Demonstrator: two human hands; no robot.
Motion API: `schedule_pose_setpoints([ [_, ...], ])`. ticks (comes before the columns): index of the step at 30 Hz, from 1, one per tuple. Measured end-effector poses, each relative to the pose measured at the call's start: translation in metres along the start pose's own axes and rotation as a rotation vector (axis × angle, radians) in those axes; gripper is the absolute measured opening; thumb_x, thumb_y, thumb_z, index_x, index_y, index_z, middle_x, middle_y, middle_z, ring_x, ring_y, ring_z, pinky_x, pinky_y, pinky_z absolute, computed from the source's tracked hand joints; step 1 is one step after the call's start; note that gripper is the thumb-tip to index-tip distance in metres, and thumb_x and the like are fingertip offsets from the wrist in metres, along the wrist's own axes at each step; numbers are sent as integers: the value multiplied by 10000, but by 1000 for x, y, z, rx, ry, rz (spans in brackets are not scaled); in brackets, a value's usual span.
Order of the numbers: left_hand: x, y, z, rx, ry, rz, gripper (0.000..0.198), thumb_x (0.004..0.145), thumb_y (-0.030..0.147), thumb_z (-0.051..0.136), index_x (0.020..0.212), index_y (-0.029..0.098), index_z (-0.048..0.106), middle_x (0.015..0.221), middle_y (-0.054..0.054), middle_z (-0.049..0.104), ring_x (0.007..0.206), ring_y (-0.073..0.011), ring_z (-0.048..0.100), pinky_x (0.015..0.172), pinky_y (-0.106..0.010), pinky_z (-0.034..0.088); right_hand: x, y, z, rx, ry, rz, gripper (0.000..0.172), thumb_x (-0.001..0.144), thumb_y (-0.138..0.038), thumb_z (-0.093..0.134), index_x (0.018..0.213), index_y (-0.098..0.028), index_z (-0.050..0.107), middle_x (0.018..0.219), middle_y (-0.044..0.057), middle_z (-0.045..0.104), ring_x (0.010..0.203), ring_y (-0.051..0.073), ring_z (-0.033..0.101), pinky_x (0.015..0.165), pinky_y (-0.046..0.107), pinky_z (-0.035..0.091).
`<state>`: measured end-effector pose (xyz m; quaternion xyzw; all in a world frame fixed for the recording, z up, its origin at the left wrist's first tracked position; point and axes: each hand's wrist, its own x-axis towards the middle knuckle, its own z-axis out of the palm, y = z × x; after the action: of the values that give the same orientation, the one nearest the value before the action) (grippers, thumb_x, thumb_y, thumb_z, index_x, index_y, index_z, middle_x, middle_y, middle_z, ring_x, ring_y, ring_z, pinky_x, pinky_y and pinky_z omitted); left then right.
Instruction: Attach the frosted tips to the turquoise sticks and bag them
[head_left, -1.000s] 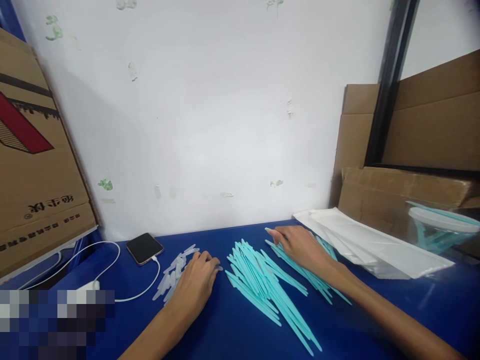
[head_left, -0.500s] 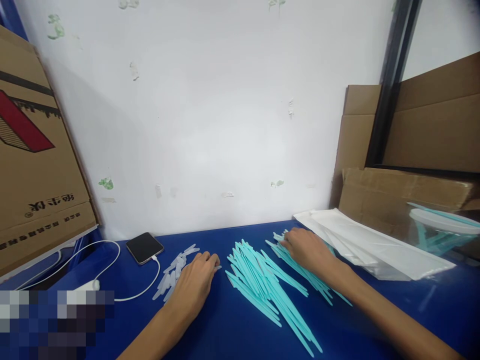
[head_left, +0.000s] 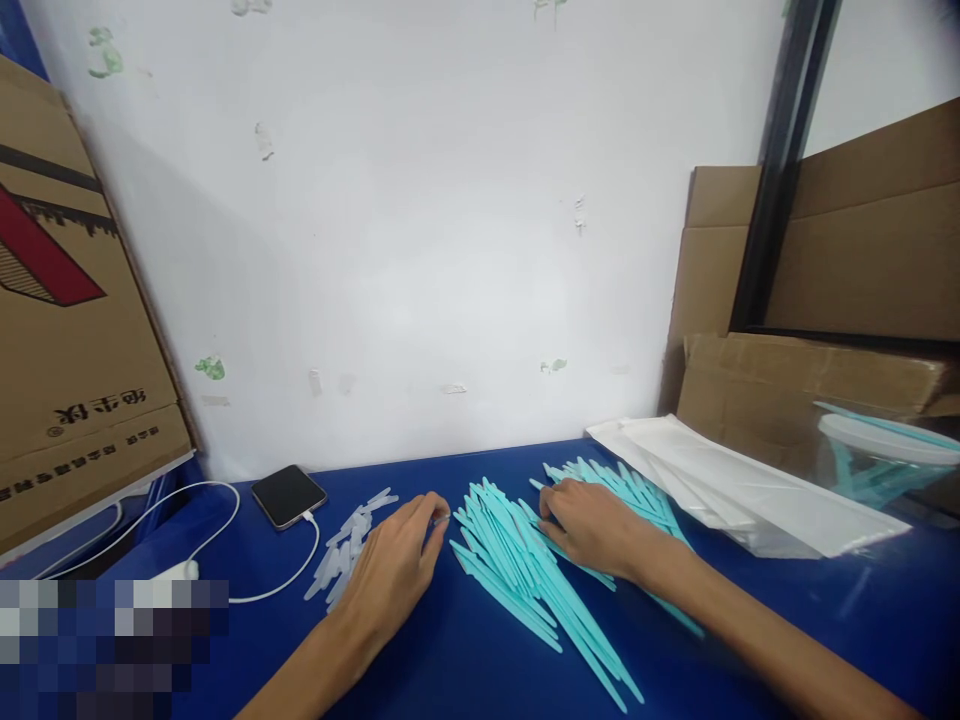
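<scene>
My left hand (head_left: pixel 405 555) is closed in a pinch, a small pale translucent plastic piece (head_left: pixel 445 517) just showing at its fingertips. Under and beside that wrist lies a loose heap of similar pale strips (head_left: pixel 345 555). My right hand (head_left: pixel 592 522) curls with thumb and fingers together, low between two heaps of turquoise plastic sticks, long and tapered. One heap (head_left: pixel 517 560) lies in the middle, between my hands; the other heap (head_left: pixel 634 490) lies behind and partly beneath my right hand. Whatever the right fingertips grip is hidden.
A phone (head_left: pixel 289 497) with a white cable (head_left: pixel 311 565) lies at the left. White plastic bags (head_left: pixel 735 490) lie at the right, near a clear tub (head_left: pixel 877 460) holding turquoise sticks. Cardboard boxes (head_left: pixel 82 400) stand at both sides; a white wall (head_left: pixel 420 250) closes the back.
My right hand has shifted left and toward me, off the tips of the right heap, uncovering more sticks there. My left hand has turned and lifted slightly, its thumb now showing against the fingers.
</scene>
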<state>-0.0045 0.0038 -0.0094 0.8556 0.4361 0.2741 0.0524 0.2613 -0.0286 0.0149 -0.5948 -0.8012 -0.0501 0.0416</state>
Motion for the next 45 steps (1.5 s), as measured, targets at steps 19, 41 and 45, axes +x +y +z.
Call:
schedule_pose_setpoints([
  [19, 6, 8, 2, -853, 12, -328, 339, 842, 502, 660, 765, 215, 497, 849, -85, 752, 899, -262, 727, 442, -207, 413, -1, -6, -10, 277, 254, -113, 256, 1052, -352, 296, 1109, -208, 500, 645, -18, 598, 537, 162, 534, 549, 263, 296],
  [41, 3, 15, -3, -1156, -39, -530, 422, 804, 557, 721, 766, 191, 515, 985, -116, 733, 980, -289, 733, 455, -180, 407, -8, -25, -2, 234, 287, -352, 299, 1052, -391, 353, 1121, -242, 603, 832, 9, 689, 628, 134, 559, 587, 252, 303],
  [45, 3, 16, -3, -1139, -48, -513, 421, 808, 565, 711, 784, 195, 513, 947, -102, 733, 962, -287, 739, 448, -177, 396, -8, -25, -3, 220, 278, -345, 322, 1053, -394, 345, 1118, -229, 613, 795, 21, 685, 608, 136, 557, 585, 254, 304],
])
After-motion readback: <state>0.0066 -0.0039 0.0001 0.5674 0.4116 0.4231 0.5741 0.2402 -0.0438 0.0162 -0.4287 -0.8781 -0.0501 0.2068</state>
